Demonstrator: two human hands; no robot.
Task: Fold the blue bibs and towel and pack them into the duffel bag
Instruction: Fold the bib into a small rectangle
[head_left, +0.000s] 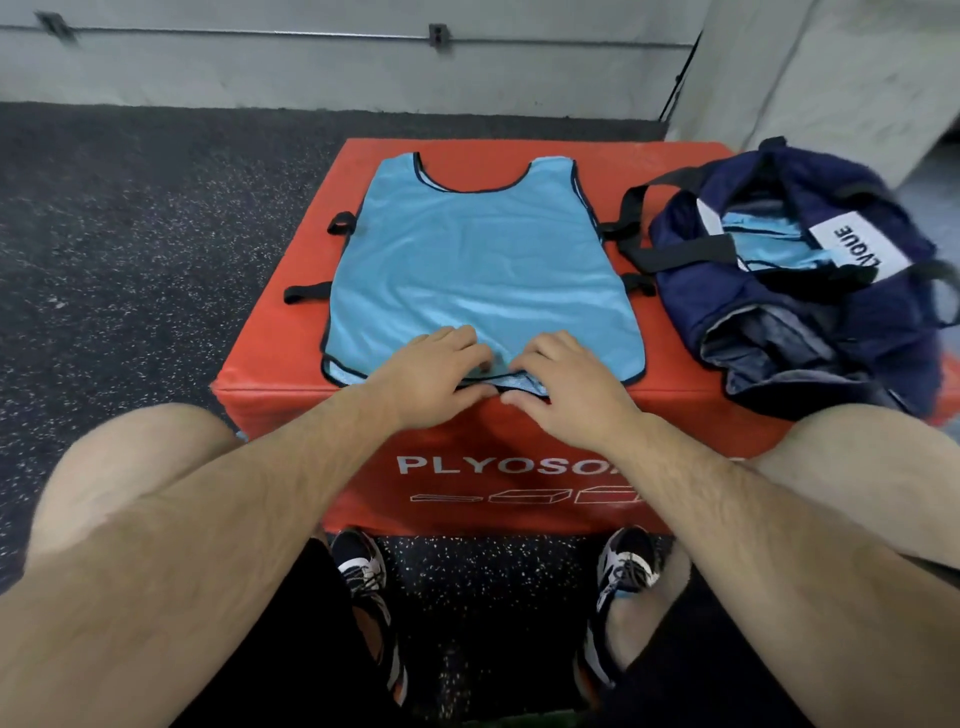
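The blue bib (478, 260) is lying flat, spread front-up on the top of the red padded box (280, 364), neck opening pointing away from the person; its black side straps (306, 293) are sticking out past both edges. Both hands are working at the near hem, close beside each other but not touching; the left hand (434, 371) is resting curved fingers on the fabric with the thumb at the hem edge; the right hand (569, 387) is doing the same just beside it, thumb tucked at the hem; between them the hem is lifting slightly, showing a mesh underside. The navy duffel bag (779, 322) is sitting on the right part of the box, just beside the bib, its top gaping open; light blue fabric (769, 241) is lying inside it; a white label (857, 244) is showing on its upper side. The box is standing on dark speckled flooring (130, 234); the person's shoes (361, 566) are planted in front of it.
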